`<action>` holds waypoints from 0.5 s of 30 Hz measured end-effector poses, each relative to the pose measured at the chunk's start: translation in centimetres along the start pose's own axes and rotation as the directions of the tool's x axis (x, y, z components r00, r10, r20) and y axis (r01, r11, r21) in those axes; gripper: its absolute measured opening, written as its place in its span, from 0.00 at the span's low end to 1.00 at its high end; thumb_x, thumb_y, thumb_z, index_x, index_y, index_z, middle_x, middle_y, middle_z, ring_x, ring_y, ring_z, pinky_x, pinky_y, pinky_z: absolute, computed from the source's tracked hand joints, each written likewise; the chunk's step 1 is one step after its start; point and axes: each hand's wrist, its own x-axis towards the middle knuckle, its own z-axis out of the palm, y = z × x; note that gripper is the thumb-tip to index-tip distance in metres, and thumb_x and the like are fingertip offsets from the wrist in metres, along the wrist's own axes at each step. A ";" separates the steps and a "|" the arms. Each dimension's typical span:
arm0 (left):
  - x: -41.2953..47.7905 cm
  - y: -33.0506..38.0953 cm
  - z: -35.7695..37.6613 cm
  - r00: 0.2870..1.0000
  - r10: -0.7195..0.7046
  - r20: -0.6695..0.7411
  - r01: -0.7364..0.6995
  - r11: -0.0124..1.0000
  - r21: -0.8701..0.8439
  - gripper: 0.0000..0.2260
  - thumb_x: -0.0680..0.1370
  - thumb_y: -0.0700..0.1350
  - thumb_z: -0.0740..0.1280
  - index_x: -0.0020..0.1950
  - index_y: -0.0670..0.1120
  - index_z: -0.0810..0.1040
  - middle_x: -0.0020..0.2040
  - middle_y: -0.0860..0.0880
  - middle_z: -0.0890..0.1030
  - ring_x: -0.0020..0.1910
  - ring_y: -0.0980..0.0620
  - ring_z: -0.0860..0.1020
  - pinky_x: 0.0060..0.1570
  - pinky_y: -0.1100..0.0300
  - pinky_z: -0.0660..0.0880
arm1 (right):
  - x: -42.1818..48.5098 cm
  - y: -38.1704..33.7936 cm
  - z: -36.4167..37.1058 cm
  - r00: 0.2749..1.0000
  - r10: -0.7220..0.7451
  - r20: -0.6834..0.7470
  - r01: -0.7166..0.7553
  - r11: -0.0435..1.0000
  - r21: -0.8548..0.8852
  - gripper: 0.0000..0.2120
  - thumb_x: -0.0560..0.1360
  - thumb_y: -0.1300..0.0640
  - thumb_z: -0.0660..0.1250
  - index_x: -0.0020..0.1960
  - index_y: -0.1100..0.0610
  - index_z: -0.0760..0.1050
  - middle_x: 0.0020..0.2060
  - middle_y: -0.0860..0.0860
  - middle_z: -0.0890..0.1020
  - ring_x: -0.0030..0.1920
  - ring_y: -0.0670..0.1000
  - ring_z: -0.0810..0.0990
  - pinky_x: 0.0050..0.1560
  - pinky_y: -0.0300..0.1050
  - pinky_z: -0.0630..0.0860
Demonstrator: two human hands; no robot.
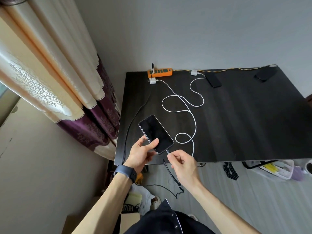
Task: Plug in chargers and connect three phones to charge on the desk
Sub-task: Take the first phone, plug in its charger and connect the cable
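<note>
From the head view, the left hand (141, 153) holds a dark phone (156, 134) at about seven o'clock on the dark surface (236, 124), its fingers (154, 142) wrapped round the near end with the thumb on the glass. The right hand (183, 163) pinches the plug of a black braided cable (172, 174) between thumb and forefinger, the tip at or just in the phone's bottom port; whether it is fully seated I cannot tell.

To do this well, I would keep the plug in line with the phone's long axis, brace the phone firmly, and push straight, without wiggling sideways.

At twelve o'clock an orange power strip (160, 72) lies by the wall, a white charger block (153, 81) just beside it, apparently not yet pushed into a socket. Its white cable (179, 105) runs in loose loops, soft and rope-like. Two more dark phones (214, 80) lie at one and two o'clock, flat, smooth slabs. The surface looks matte, with faint wood grain.
</note>
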 end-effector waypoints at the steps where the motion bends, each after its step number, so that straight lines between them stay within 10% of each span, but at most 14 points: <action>1: -0.1 0.1 0.1 1.000 0.011 0.000 -0.011 1.000 0.021 0.14 0.74 0.45 0.75 0.59 0.49 0.79 0.42 0.48 0.84 0.30 0.54 0.73 0.33 0.60 0.63 | 0.1 0.3 -0.1 1.000 0.001 -0.004 -0.001 1.000 -0.011 0.08 0.77 0.56 0.70 0.39 0.50 0.80 0.29 0.45 0.80 0.36 0.54 0.81 0.39 0.45 0.76; 15: 0.2 1.0 -5.0 0.975 -0.182 0.130 0.124 0.923 0.363 0.17 0.73 0.43 0.76 0.62 0.50 0.80 0.42 0.46 0.83 0.28 0.54 0.77 0.31 0.62 0.67 | 2.0 0.6 0.4 0.891 0.260 0.371 -0.248 0.965 -0.083 0.12 0.77 0.44 0.68 0.52 0.52 0.79 0.44 0.50 0.87 0.43 0.47 0.85 0.41 0.43 0.80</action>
